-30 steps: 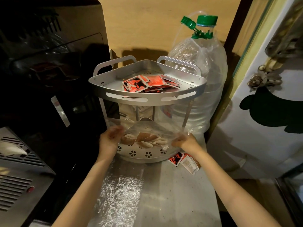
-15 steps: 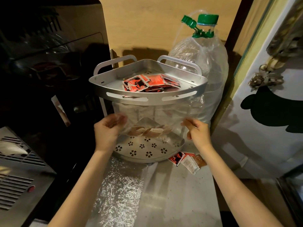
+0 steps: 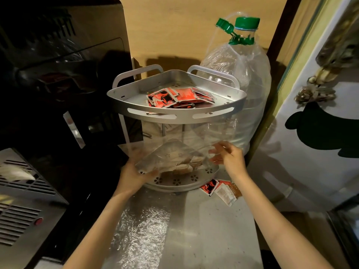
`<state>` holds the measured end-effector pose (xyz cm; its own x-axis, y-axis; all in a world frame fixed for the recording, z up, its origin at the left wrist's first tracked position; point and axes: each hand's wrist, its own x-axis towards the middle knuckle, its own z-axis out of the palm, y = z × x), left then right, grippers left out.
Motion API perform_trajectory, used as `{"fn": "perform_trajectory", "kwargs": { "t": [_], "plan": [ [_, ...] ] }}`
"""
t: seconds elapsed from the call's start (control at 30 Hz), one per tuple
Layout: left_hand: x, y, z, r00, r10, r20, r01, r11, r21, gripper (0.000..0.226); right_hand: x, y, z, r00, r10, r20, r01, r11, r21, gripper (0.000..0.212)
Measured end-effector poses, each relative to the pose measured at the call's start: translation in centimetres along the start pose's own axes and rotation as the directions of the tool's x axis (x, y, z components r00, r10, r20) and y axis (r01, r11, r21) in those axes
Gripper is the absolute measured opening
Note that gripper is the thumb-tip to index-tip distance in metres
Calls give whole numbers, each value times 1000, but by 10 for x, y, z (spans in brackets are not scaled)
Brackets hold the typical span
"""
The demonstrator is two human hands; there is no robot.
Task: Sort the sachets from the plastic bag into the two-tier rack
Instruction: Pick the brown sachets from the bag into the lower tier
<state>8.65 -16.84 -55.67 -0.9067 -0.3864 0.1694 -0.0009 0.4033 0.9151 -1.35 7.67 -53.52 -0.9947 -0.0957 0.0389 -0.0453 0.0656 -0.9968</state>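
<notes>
— Where is the plastic bag (image 3: 174, 152) seen?

— It is held tilted in front of the lower tier (image 3: 184, 181) of the two-tier rack (image 3: 174, 115), and brown sachets (image 3: 184, 166) are seen through it.

— How is it held?

— Its lower left corner is gripped by the left hand (image 3: 132, 173). The right hand (image 3: 231, 160) is placed at its right edge, fingers loosely spread. Whether the film is pinched cannot be told, as the hand is blurred.

— And the rest?

— Red sachets (image 3: 180, 97) are piled on the upper tier. Two loose sachets (image 3: 221, 191) are left on the counter (image 3: 204, 230) beside the rack's base.

A large clear plastic bottle with a green cap (image 3: 250, 78) stands by the tan wooden wall (image 3: 174, 32); crinkled silver foil (image 3: 139, 233) lies on the grey metal counter (image 3: 213, 230)
</notes>
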Motion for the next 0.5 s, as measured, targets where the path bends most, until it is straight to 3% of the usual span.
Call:
{"fn": "perform_trajectory", "kwargs": {
  "t": [0.13, 0.27, 0.3, 0.4, 0.5],
  "plan": [
    [-1, -14, 4, 996, -31, -78, 38, 995, 90, 20, 0, -2, -3, 1000, -12, 19, 13, 999, -41, 12],
    [9, -15, 4, 991, -73, -113, 78, 996, 45, 12, -1, 7, -6, 992, 93, 89, -86, 993, -76, 56],
    [10, -14, 4, 990, -75, -118, 81, 996, 44, 13, -1, 12, -7, 986, 140, 90, -132, 987, -94, 54],
    [8, -8, 3, 990, -67, -125, 69, 998, 9, 13, -7, 15, -7, 984, 170, 52, -160, 975, -153, 11],
    [9, 2, -1, 986, -47, -159, 47, 999, -7, 15, -4, 22, -5, 995, 87, -39, -91, 988, -126, 18]
  ]
}}
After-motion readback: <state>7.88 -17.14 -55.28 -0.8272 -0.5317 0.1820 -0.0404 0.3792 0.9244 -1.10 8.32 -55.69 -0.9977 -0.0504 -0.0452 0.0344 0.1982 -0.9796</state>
